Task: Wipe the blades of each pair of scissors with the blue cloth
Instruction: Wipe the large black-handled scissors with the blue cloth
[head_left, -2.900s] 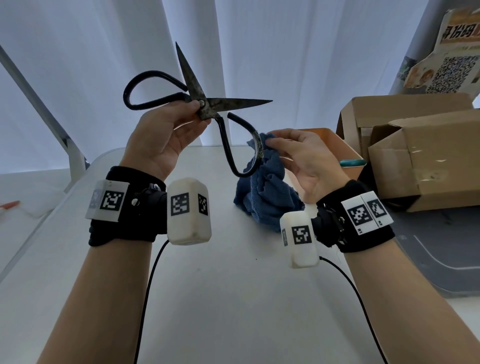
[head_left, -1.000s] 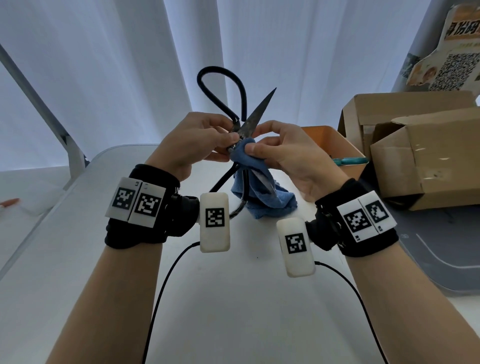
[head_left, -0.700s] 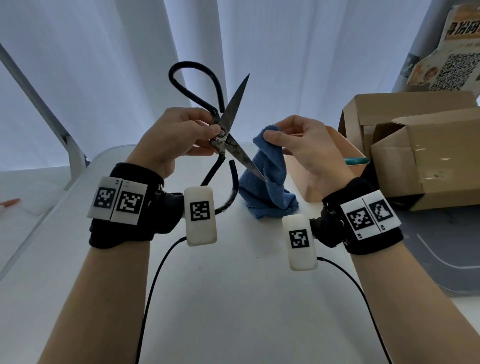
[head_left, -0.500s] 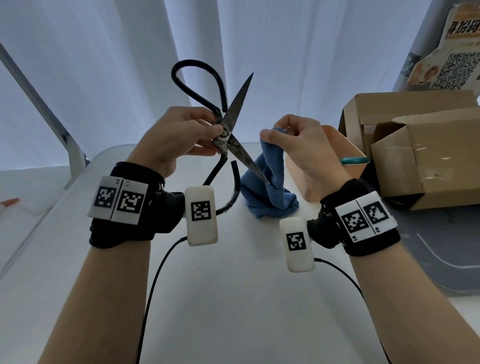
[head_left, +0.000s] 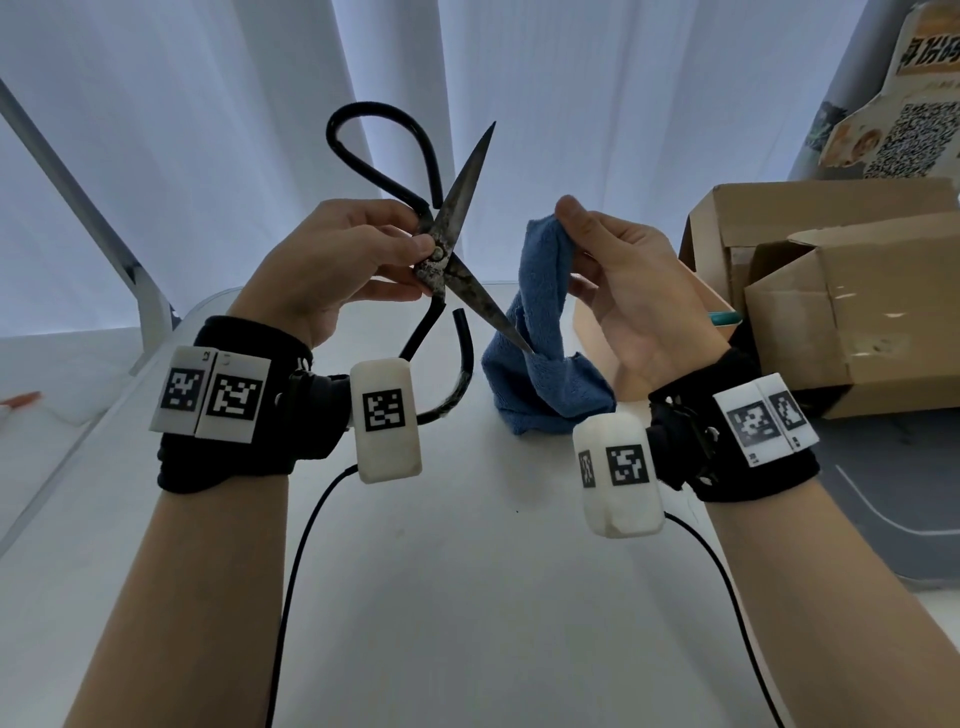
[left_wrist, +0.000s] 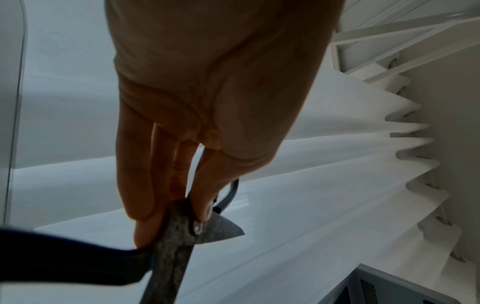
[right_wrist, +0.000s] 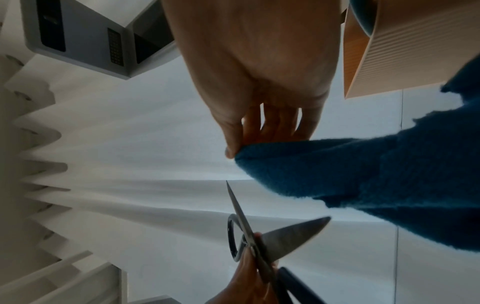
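My left hand (head_left: 358, 260) pinches a pair of large black-handled scissors (head_left: 457, 208) at the pivot and holds them up with the blades spread wide; the same hand (left_wrist: 182, 185) and scissors (left_wrist: 179, 232) fill the left wrist view. One worn blade points up and to the right, the other down toward the blue cloth (head_left: 540, 332). My right hand (head_left: 613, 270) pinches the cloth's top corner and holds it up a little to the right of the blades, apart from them. The cloth's lower folds rest on the white table (head_left: 467, 571). The right wrist view shows the cloth (right_wrist: 363, 181) beside the scissors (right_wrist: 259, 236).
An orange bin (head_left: 584, 322) stands behind my right hand, with a teal handle (head_left: 724, 318) showing at its edge. Open cardboard boxes (head_left: 841, 312) sit at the right. A grey mat (head_left: 883, 499) lies right of the table. Cables (head_left: 291, 582) trail from my wrists.
A second ago the cloth was wrapped on the blades at the pivot. My right hand has since drawn it off to the right, and the scissors now stand apart from it with blades spread.
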